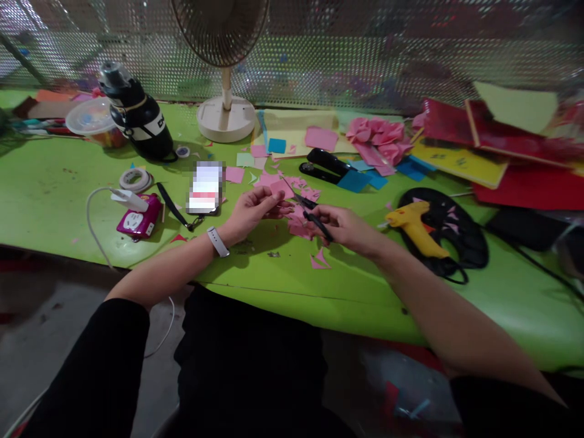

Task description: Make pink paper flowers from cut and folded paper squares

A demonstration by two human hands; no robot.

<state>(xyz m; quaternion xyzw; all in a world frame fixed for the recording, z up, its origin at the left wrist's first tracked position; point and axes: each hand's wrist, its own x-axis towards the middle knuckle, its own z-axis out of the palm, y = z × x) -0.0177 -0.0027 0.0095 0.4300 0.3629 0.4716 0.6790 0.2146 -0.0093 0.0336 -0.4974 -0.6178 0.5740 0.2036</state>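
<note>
My left hand [261, 205] pinches a small piece of pink paper [281, 189] between thumb and fingers. In my right hand [337, 224] is a pair of scissors [319, 222] with black handles, its blades pointing up and left, close to the pink paper. Whether the blades touch the paper I cannot tell. Below and behind both hands lie pink paper scraps [298, 225], and a few pointed offcuts [320, 260] rest nearer the table's front edge. A black stapler [323, 165] lies just beyond the scissors.
On the green table [255, 274], a phone [205, 187], tape roll [135, 179] and purple power adapter [139, 218] lie left. Behind stand a black bottle [139, 118] and a fan [226, 118]. A yellow glue gun [417, 228], pink paper flowers [378, 137] and red sheets [529, 185] lie right.
</note>
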